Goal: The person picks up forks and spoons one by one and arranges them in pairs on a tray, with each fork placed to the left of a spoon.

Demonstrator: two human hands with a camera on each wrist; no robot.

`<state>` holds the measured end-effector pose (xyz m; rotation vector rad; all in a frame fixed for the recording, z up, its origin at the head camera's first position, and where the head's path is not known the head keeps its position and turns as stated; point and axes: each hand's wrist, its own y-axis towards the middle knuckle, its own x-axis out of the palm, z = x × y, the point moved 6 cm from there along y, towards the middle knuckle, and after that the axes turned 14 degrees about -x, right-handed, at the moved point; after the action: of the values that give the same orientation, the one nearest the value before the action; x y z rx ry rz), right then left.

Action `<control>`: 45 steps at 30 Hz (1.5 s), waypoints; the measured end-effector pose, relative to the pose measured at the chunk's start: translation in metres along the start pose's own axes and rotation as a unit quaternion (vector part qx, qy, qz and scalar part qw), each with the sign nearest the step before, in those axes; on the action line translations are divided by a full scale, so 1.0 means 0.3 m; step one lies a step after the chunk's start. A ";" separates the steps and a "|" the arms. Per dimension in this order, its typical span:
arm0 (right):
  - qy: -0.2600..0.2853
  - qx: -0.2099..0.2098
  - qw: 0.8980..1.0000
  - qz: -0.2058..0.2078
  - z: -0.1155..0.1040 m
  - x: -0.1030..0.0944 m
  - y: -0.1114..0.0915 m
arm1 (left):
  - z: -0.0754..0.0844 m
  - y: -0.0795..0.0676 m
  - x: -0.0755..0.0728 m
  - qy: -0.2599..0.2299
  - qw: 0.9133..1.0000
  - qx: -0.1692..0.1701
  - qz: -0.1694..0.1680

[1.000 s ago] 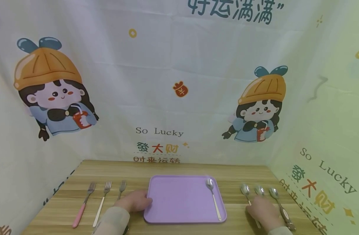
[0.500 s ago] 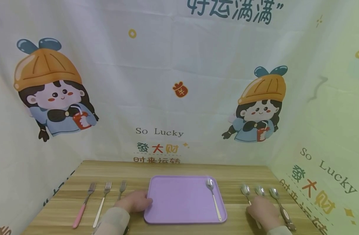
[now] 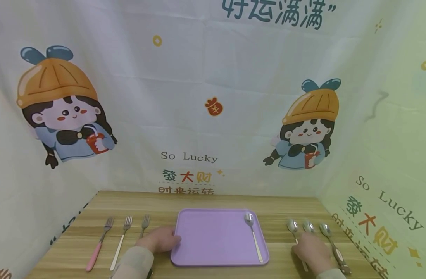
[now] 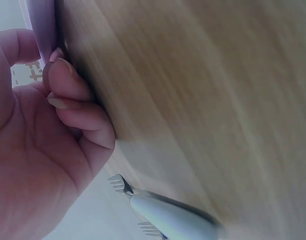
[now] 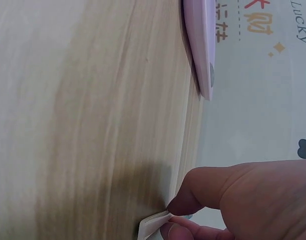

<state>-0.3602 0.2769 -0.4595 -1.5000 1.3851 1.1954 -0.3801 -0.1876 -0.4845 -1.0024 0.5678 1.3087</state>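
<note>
The backdrop (image 3: pixel 185 77) reads "So Lucky"; left hand (image 3: pixel 162 239) grips purple tray (image 3: pixel 213 237); right hand (image 3: pixel 313 252) pinches white-handled spoon (image 3: pixel 292 226), its bowl shifted slightly rightward.

Soft light turns yellow-green at the head view's right, and a diffuse shadow darkens the right-wrist view's tabletop (image 5: pixel 113 110).

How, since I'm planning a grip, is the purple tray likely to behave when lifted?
The purple tray is probably stiff: its edges show no sag. Its smooth-looking surface may be somewhat slippery. The spoon lying along its right side could slide if the tray tilts.
</note>
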 end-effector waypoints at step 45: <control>0.018 -0.008 1.000 0.011 -0.005 0.010 0.002 | -0.002 0.000 -0.002 0.014 1.000 0.015 0.007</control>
<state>-0.3608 0.2746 -0.4620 -1.5284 1.4220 1.2008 -0.3802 -0.1884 -0.4842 -0.9961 0.6150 1.2962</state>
